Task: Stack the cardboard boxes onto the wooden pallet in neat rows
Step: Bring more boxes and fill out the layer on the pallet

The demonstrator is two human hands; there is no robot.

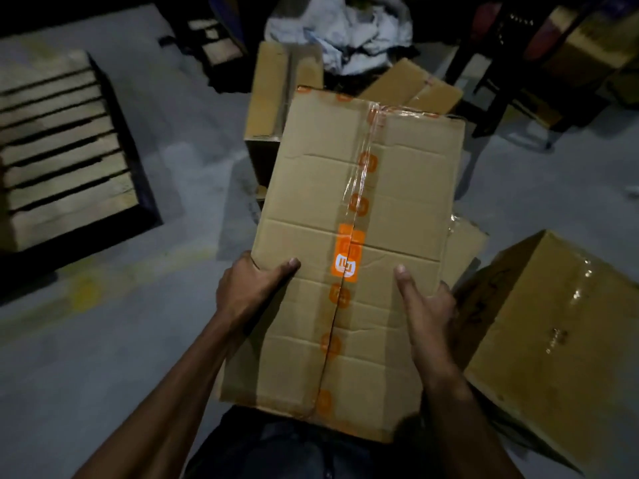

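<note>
A long cardboard box [390, 188] with clear tape and orange logo stickers down its middle seam is held up in front of me. My left hand [252, 288] grips its left edge, thumb lying on the top face. My right hand [427, 305] holds the right edge, thumb stretched over the top and fingers curled under the side. The wooden pallet [62, 150] lies on the floor at the left, with no boxes on the slats in view.
A large taped box [556, 340] sits on the floor at the right. Two more boxes [276, 95] [415, 86] lie behind the held one, with a heap of white wrapping [342, 29] beyond. Dark furniture [511, 63] stands at the back right. Grey floor separates me from the pallet.
</note>
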